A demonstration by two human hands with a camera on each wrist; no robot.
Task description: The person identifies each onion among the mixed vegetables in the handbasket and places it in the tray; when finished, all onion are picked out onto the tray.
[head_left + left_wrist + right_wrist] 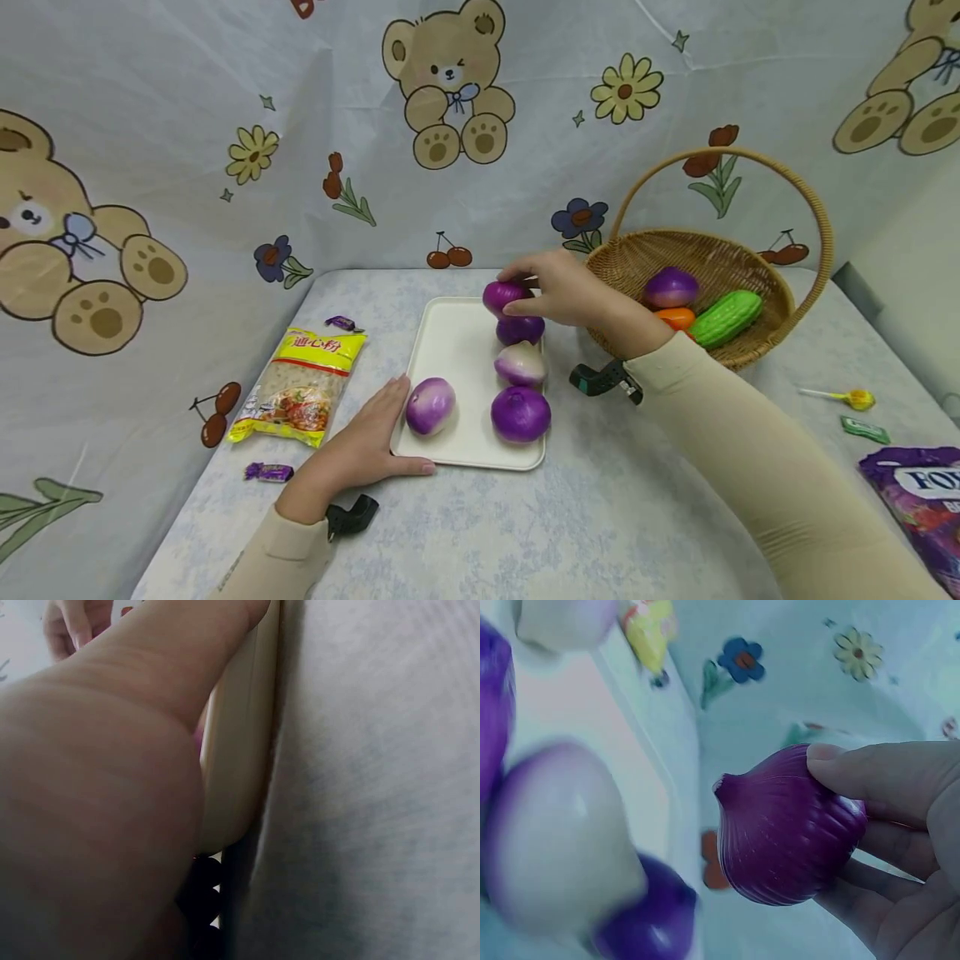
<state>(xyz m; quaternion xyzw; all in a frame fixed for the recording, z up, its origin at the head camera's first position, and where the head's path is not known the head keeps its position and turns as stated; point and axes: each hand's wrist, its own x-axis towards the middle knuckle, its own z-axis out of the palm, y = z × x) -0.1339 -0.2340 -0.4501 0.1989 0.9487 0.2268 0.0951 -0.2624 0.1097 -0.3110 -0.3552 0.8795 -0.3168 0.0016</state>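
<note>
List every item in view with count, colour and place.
onions on tray: 4, purple and white, on the tray
held onion: 1, purple, above tray's far end
tray: 1, cream, table centre
basket: 1, wicker, far right, holding an onion, a green and an orange vegetable
pasta bag: 1, yellow, left of tray
lollipop: 1, yellow, right
left hand: flat against tray's near-left edge
right hand: gripping held onion
</note>
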